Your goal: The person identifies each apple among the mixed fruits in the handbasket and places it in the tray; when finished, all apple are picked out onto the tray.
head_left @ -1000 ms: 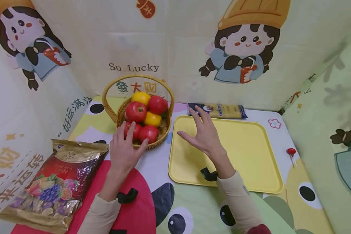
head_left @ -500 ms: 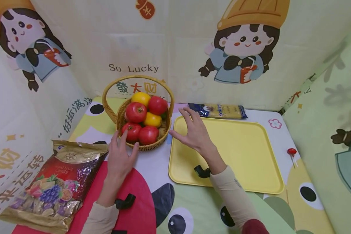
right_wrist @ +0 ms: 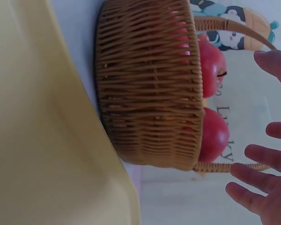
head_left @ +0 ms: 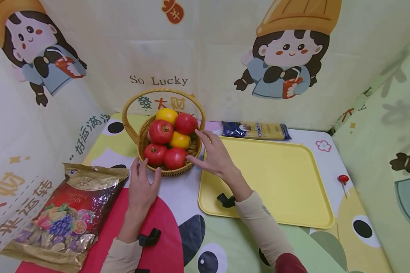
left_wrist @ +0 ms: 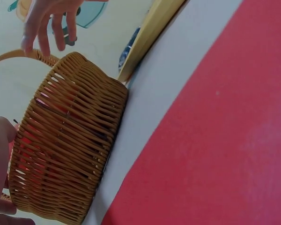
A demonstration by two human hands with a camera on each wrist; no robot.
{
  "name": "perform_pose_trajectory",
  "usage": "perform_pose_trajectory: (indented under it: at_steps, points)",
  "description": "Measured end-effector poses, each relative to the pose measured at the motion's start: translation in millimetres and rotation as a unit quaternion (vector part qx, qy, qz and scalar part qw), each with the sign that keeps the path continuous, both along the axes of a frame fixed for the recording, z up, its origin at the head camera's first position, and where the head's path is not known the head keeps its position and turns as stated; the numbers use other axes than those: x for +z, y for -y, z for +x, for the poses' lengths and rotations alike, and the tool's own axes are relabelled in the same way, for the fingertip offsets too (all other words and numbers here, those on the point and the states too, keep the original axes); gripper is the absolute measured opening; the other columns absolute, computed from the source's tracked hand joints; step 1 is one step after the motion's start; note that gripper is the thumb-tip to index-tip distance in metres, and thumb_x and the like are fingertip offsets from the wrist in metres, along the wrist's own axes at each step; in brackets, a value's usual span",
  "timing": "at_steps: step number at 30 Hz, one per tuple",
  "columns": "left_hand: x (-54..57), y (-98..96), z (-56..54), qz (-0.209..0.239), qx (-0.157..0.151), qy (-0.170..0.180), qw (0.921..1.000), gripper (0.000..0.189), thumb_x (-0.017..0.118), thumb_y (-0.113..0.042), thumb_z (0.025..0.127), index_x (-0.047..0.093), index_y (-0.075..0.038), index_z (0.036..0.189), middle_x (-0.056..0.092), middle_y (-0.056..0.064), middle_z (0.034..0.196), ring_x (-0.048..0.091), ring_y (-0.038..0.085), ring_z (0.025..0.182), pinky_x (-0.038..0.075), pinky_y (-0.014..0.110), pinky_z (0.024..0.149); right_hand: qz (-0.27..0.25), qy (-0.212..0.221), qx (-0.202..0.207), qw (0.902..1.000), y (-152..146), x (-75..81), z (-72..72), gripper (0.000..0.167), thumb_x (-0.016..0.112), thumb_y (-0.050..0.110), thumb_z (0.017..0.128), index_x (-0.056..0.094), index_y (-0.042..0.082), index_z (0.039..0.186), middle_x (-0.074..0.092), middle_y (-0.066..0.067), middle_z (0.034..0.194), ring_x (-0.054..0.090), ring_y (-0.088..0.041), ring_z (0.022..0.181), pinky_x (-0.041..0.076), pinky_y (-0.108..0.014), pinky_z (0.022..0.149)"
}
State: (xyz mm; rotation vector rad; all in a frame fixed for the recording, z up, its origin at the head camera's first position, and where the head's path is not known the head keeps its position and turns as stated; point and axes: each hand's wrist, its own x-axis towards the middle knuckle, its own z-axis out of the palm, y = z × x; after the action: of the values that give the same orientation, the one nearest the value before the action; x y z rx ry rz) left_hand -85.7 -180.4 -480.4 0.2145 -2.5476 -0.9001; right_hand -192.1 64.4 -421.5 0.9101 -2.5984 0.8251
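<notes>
two hands [head_left: 142,191] [head_left: 218,156], one basket [head_left: 171,173], one tray [head_left: 276,182]

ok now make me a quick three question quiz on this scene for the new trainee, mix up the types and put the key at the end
1. True or false: the candy bag lies to the left of the wicker basket.

2. Multiple choice: what colour are most of the fruits that show in the basket?
a) yellow
b) red
c) purple

3. Short answer: which of the person's hands is on the same side of the basket as the yellow tray?

Key:
1. True
2. b
3. The right hand
</notes>
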Motion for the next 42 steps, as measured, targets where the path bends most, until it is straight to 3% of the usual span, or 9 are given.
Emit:
perform_pose_trajectory:
  at_steps: [10, 20, 29, 42]
  points:
    - [-3.1, 1.6, 0.4, 0.006, 0.003, -0.011, 0.9999, 0.062, 0.059, -0.042, 0.097, 0.049, -0.003, 0.144, 0.036, 0.024, 0.155, 0.044, 0.044, 0.138, 0.047, 0.063, 0.102, 0.01, 0.059, 0.037, 0.9975, 25, -10.4, -5.3, 0.081, 0.072, 0.052, 0.084, 0.044, 0.011, 0.149, 0.054, -0.013, 0.14, 0.055, -0.029, 0.124, 0.049, -0.047, 0.106]
    - [-5.6, 1.8, 0.6, 0.003, 0.005, 0.0, 1.0, 0.064, 0.059, -0.043, 0.097, 0.048, -0.005, 0.146, 0.035, 0.022, 0.157, 0.043, 0.042, 0.14, 0.048, 0.063, 0.101, 0.044, 0.135, 0.042, 0.989, 37, -16.3, -8.5, 0.077, 0.07, 0.057, 0.084, 0.048, 0.016, 0.146, 0.055, -0.01, 0.14, 0.055, -0.027, 0.122, 0.052, -0.044, 0.103]
    - [-4.9, 2.2, 1.2, -0.001, 0.007, 0.003, 1.0, 0.064, 0.059, -0.043, 0.097, 0.048, -0.005, 0.147, 0.035, 0.022, 0.157, 0.043, 0.042, 0.14, 0.048, 0.063, 0.1, 0.087, 0.134, 0.073, 0.9844, 46, -16.2, -13.7, 0.063, 0.07, 0.056, 0.085, 0.057, 0.021, 0.135, 0.055, -0.004, 0.137, 0.058, -0.023, 0.118, 0.053, -0.04, 0.101]
    - [-6.0, 2.0, 0.6, -0.005, 0.011, 0.007, 0.9999, 0.063, 0.057, -0.044, 0.097, 0.048, -0.006, 0.146, 0.034, 0.022, 0.157, 0.043, 0.042, 0.14, 0.048, 0.064, 0.099, 0.165, 0.168, 0.093, 0.9675, 63, -4.8, -22.4, 0.066, 0.071, 0.058, 0.083, 0.055, 0.025, 0.138, 0.052, -0.002, 0.142, 0.058, -0.023, 0.121, 0.048, -0.046, 0.104]
